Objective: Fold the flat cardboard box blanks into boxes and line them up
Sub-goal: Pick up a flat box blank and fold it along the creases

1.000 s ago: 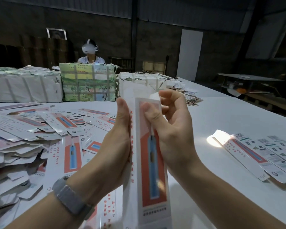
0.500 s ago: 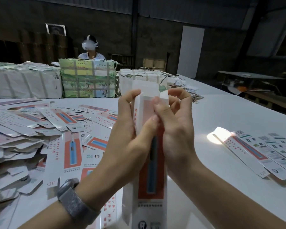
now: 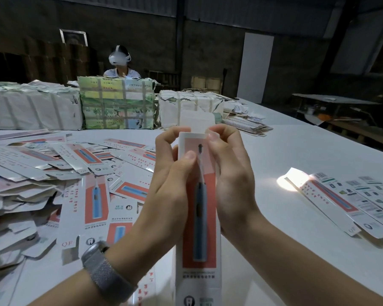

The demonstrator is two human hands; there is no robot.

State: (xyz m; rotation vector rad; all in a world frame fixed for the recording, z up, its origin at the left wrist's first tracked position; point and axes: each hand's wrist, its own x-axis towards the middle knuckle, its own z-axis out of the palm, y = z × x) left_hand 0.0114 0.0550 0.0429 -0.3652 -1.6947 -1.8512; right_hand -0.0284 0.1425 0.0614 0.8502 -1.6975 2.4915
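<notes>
Hands at work on a toothbrush carton: the left hand (image 3: 175,173) and right hand (image 3: 228,173) clamp the upper end of a half-formed box (image 3: 200,217) from either side, thumbs on its printed red face, fingers curled behind it. The box stands between the two hands, above the white desk (image 3: 285,151); its foot is lost at the picture's lower edge. The grip sits high on the box, apparently to hold the tube square while the end is closed. The top flap (image 3: 196,121) stands unfolded just above the fingertips, so the closing fold looks not yet made.

The box's long axis runs nearly upright, leaning slightly away from the person, open end uppermost, printed brush head pointing up.

To the left of the left hand lies a loose heap of flat blanks (image 3: 64,173), probably the supply within reach. To the right of the right hand, well apart, folded boxes (image 3: 352,199) lie side by side in a row, seemingly the line-up. Beyond the hands, strapped bundles (image 3: 117,102) stand across the desk, and a second person in a headset (image 3: 119,60) sits behind them.
</notes>
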